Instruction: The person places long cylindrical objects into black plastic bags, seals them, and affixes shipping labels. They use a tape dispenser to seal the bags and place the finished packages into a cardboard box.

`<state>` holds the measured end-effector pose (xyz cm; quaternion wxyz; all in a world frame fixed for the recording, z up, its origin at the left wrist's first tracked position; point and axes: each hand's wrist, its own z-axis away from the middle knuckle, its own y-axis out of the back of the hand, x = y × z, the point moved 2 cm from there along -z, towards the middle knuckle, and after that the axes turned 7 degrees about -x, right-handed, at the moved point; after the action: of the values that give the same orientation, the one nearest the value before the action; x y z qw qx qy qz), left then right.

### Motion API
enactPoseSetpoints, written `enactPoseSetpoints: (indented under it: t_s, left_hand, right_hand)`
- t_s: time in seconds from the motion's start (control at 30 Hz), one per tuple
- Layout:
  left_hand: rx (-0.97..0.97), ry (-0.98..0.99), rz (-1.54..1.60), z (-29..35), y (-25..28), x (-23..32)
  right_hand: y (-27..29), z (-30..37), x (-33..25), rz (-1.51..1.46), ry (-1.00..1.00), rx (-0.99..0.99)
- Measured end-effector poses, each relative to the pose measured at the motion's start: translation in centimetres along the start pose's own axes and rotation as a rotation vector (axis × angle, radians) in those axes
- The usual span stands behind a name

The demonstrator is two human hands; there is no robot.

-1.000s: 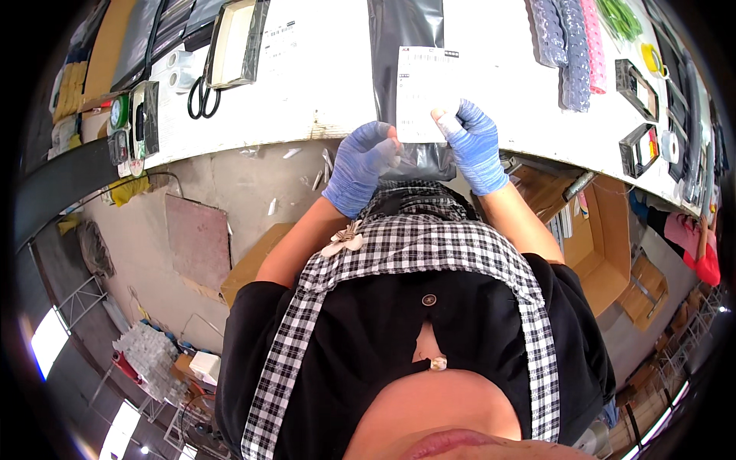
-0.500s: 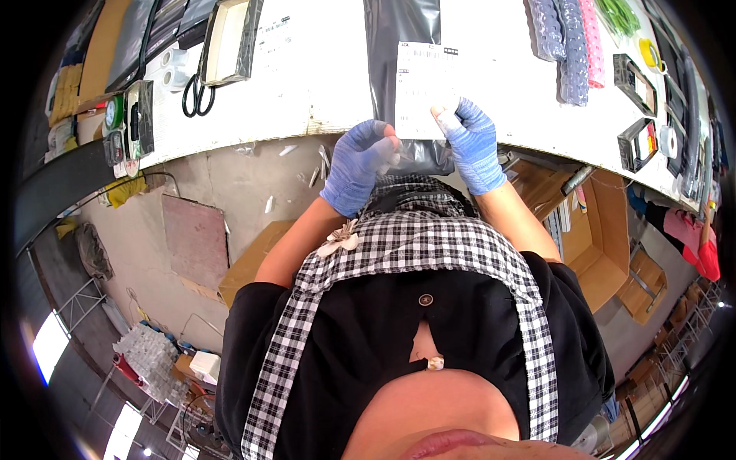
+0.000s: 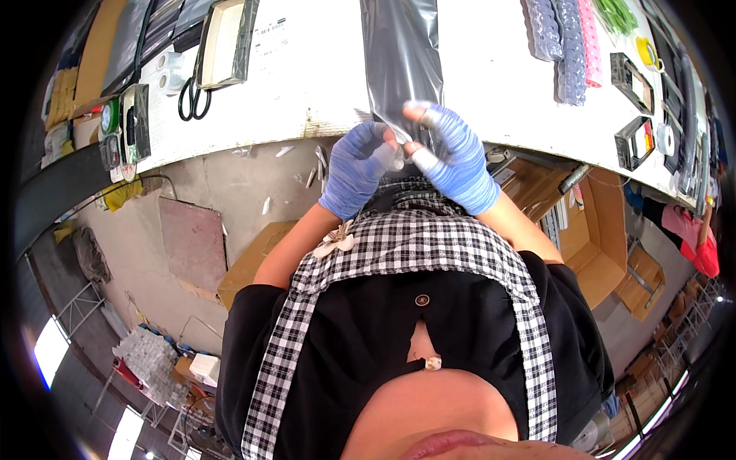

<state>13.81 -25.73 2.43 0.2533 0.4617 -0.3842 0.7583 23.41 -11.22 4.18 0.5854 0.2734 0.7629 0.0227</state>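
Observation:
A black plastic bag [image 3: 402, 54] lies lengthwise on the white table, its near end hanging over the front edge toward my apron. Above that end my two gloved hands meet. My left hand [image 3: 358, 165] is closed, thumb and fingertips pinching a white paper label [image 3: 400, 136], now seen almost edge-on as a thin strip. Close against it, my right hand [image 3: 458, 161] has its thumb at the label's edge, with a raised forefinger blurred by motion. Both gloves are blue and leave some fingertips bare; the lower fingers of the right hand are hidden.
Black scissors [image 3: 194, 100], white rolls [image 3: 170, 70] and an open box [image 3: 225, 46] lie at the left. Rolls of bubble wrap [image 3: 569, 65], small black boxes [image 3: 635, 144] and yellow tape [image 3: 648, 52] are at the right. A cardboard box [image 3: 594, 238] stands below the table.
The label, spread flat above the bag before, has been tilted edge-on. My right hand has moved left to meet the left hand, which has hardly moved.

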Motion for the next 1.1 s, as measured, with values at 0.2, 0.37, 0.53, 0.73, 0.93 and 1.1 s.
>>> enactPoseSetpoints:
  t_s: [0.2, 0.37, 0.53, 0.73, 0.93, 1.1]
  left_hand:
    - [0.04, -0.189, -0.491, -0.4, 0.1, -0.1]
    - [0.099, -0.424, -0.848, -0.6, -0.9, 0.0]
    - [0.256, -0.293, -0.839, -0.6, 2.4, -0.5]
    - [0.681, 0.381, -1.44, 5.6, 24.3, 0.5]
    - [0.835, 0.201, -1.707, 8.2, 25.3, -0.9]
    - [0.363, -0.416, -1.472, -1.3, 7.5, 0.0]
  right_hand:
    - [-0.4, 0.3, -1.0, 0.146, -0.044, 0.01]
    - [-0.2, 0.9, 0.7, 0.007, -0.312, -0.028]
    - [2.2, -1.4, 4.2, -0.266, -0.63, -0.004]
    - [7.1, -6.6, 5.6, 0.184, 0.125, 0.044]
    - [6.6, -4.3, 13.5, 0.353, 0.224, -0.058]
    - [6.3, -2.5, 14.4, 0.507, 0.194, -0.193]
